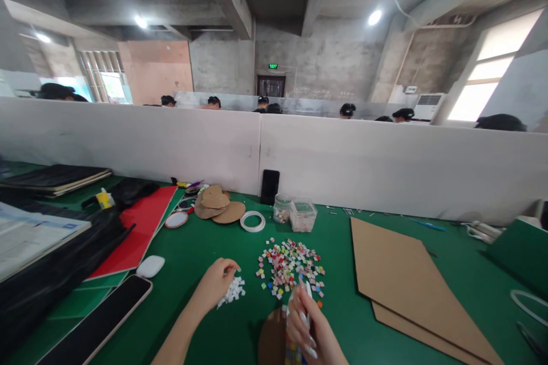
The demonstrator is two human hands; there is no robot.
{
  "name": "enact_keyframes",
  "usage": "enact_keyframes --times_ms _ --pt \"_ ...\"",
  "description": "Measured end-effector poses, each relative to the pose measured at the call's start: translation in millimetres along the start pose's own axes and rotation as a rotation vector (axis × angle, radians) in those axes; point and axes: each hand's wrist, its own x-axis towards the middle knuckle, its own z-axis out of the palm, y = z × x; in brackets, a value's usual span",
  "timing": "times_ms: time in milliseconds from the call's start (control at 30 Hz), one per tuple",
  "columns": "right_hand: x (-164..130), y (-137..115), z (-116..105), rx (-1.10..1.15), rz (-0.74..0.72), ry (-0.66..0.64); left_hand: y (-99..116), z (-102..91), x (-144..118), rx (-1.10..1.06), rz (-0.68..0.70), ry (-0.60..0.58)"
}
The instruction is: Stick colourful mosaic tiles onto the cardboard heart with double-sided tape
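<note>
While the left hand pinches closed over the small pile of white tiles on the green table, fingertips narrowed on what looks like one tile, the right hand is wrapped around a white tube, likely glue, above the round cardboard disc. Judged step: picking white pieces for the mosaic on the disc, a few coloured tiles already set at its lower edge. Next move calls for a clean single-tile pinch and a steady placement. Counts: one mixed-colour tile heap, one white pile, two clear containers, one tape ring, two large cardboard sheets.
</note>
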Motion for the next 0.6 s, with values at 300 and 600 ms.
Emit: enact_keyframes --times_ms 300,600 --pt "-0.7 2.3 5.4 -0.072 -0.022 0.143 19.6 15.6 -6.0 -0.121 0.003 -0.021" --pt "-4.5 6.0 11.2 -0.337 -0.083 0.304 55.0 49.0 -36.5 -0.496 0.038 -0.307"
